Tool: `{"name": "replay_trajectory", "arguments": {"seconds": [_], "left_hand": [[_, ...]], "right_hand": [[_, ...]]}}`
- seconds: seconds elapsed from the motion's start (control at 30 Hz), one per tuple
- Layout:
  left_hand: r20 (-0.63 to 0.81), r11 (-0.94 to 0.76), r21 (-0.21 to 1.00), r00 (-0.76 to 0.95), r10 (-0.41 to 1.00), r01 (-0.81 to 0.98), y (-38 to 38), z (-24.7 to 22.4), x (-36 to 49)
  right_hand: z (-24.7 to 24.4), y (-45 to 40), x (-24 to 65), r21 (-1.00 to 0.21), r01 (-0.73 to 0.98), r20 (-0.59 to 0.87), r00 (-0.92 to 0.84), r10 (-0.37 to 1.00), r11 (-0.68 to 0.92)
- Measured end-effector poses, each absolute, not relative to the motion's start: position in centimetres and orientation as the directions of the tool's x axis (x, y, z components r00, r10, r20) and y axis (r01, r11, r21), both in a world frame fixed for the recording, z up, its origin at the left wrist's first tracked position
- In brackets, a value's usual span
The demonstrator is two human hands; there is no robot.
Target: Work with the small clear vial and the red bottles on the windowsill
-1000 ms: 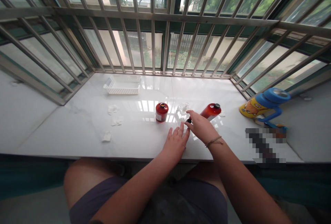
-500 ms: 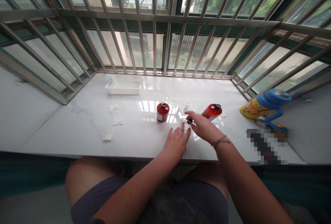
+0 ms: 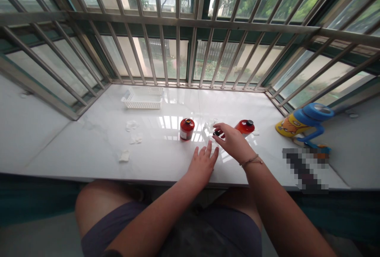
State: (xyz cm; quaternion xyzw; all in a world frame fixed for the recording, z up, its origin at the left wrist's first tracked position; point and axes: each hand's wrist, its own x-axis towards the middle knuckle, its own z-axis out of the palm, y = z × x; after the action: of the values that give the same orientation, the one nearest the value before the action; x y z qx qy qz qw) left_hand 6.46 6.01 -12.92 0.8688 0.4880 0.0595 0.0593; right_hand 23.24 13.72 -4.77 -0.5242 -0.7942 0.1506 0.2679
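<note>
Pinched in the fingers of my right hand (image 3: 233, 141) is a small black bottle cap (image 3: 216, 133), held over the white surface. My left hand (image 3: 202, 163) lies with spread fingers near the front edge and holds nothing. A red-brown bottle (image 3: 187, 130) with a pale label stands upright to the left of the cap, its neck uncovered. Behind my right hand is a second red-brown bottle (image 3: 246, 125) with a black cap on; the hand hides its lower part. Crumpled white tissue (image 3: 211, 123) lies just beyond my right fingers.
A white plastic basket (image 3: 144, 102) sits at the back left. Several tissue scraps (image 3: 135, 138) lie on the left of the white countertop (image 3: 89, 146). At the right stand a blue and yellow water bottle (image 3: 299, 120) and a blurred-out dark object (image 3: 304, 170). Metal bars (image 3: 178, 51) cover the window.
My right hand has shifted a little left and away from me, with the black cap in its fingers. My left hand and both red-brown bottles stay where they were.
</note>
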Motion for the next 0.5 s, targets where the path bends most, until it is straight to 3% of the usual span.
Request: {"name": "replay_trajectory", "arguments": {"seconds": [0.3,0.43,0.5], "left_hand": [[0.119,-0.52,0.305,0.51,0.852,0.798,6.3,-12.0,5.2],[0.252,-0.575,0.325,0.517,0.818,0.751,6.0,-11.6,4.0],[0.361,-0.554,0.356,0.436,0.824,0.752,6.0,-11.3,3.1]], "right_hand": [[-3.0,17.2,15.5,-0.589,0.586,0.454,-0.331,0.827,0.557],[-3.8,18.4,13.3,-0.595,0.577,0.436,-0.354,0.827,0.56],[-4.4,18.7,12.9,-0.595,0.58,0.423,-0.364,0.83,0.557]]}}
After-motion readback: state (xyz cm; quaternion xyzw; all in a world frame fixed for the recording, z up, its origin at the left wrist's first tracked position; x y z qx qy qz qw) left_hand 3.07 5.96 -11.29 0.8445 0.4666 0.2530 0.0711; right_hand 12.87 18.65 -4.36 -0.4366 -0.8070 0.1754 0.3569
